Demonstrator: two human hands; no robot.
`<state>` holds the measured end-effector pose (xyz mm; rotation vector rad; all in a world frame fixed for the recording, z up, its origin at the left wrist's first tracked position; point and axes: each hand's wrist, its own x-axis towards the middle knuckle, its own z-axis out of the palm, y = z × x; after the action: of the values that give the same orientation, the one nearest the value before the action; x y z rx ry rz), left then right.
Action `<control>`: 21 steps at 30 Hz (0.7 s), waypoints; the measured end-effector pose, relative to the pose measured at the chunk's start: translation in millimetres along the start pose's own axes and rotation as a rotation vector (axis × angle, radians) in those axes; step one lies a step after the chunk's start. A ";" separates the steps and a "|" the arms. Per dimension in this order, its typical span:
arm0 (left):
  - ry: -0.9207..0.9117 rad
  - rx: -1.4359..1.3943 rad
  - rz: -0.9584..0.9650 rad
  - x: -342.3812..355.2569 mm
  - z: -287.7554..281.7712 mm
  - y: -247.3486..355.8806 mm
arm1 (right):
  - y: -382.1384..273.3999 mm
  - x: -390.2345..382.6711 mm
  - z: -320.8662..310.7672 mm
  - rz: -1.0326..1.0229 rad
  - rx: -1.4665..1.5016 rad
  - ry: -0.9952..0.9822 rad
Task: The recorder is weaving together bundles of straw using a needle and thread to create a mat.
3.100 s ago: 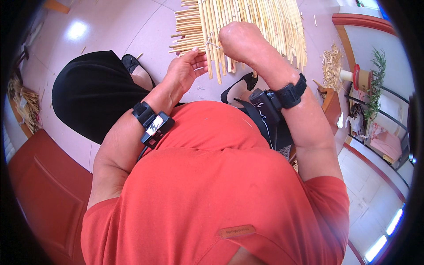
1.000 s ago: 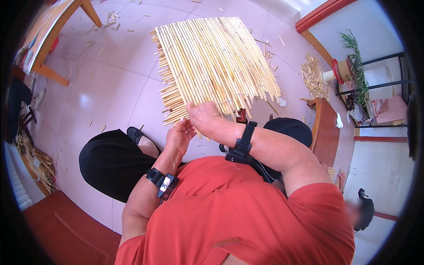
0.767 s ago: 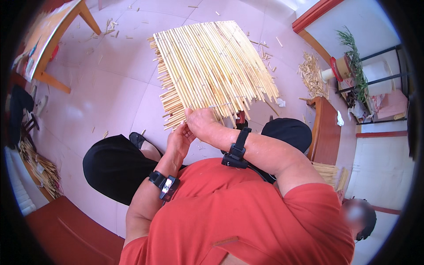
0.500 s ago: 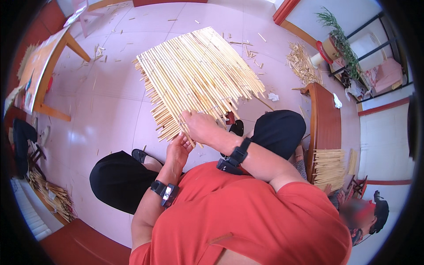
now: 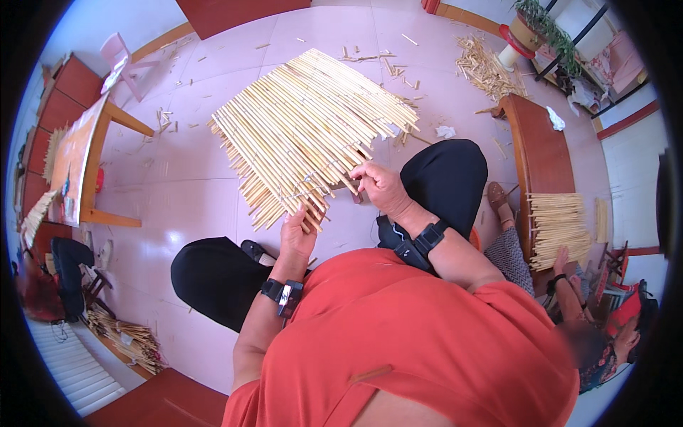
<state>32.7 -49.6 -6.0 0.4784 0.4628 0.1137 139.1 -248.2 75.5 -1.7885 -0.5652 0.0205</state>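
Note:
A mat of straight, pale yellow reed stalks (image 5: 306, 117) slants in front of me. Lines of binding cross it, and its near edge is uneven, with stalk ends sticking out. My left hand (image 5: 295, 233) is closed around stalk ends at the mat's lower corner, thumb on top. At the near right edge, my right hand (image 5: 384, 186) has its fingers curled in a pinch beside the stalk tips. What lies in that pinch, if anything, is too small to make out. Both wrists carry black straps with small devices.
Reed offcuts (image 5: 487, 67) are piled at the far right, with more scattered on the tiles. A wooden bench (image 5: 541, 149) at right bears another reed mat (image 5: 558, 224), where a co-worker's hand rests. A table (image 5: 92, 160) stands left; a stalk bundle (image 5: 128, 334) lies lower left.
My right hand has moved right, from the mat's lower corner to its near right edge. My left hand stays at the corner. The whole view has shifted a little.

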 end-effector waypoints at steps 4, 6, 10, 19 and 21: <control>-0.033 0.120 0.090 -10.0 11.2 5.5 | 21.7 1.7 -25.0 0.005 0.033 -0.056; -0.136 0.199 0.162 -17.9 21.2 11.3 | 26.7 -4.1 -36.3 -0.121 -0.103 -0.198; 0.009 0.302 0.328 -41.1 42.9 71.4 | 29.7 -9.6 -9.0 -0.081 -0.055 -0.381; 0.320 1.172 0.742 -73.1 89.0 164.7 | 47.7 -9.6 7.2 0.021 -0.460 -0.704; 0.527 1.865 1.081 -75.9 88.7 162.0 | 47.0 -10.9 7.9 -0.012 -0.469 -0.694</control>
<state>5.6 40.4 170.1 2.5607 0.6860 0.8957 144.2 -253.8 27.3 -2.2289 -1.1449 0.5568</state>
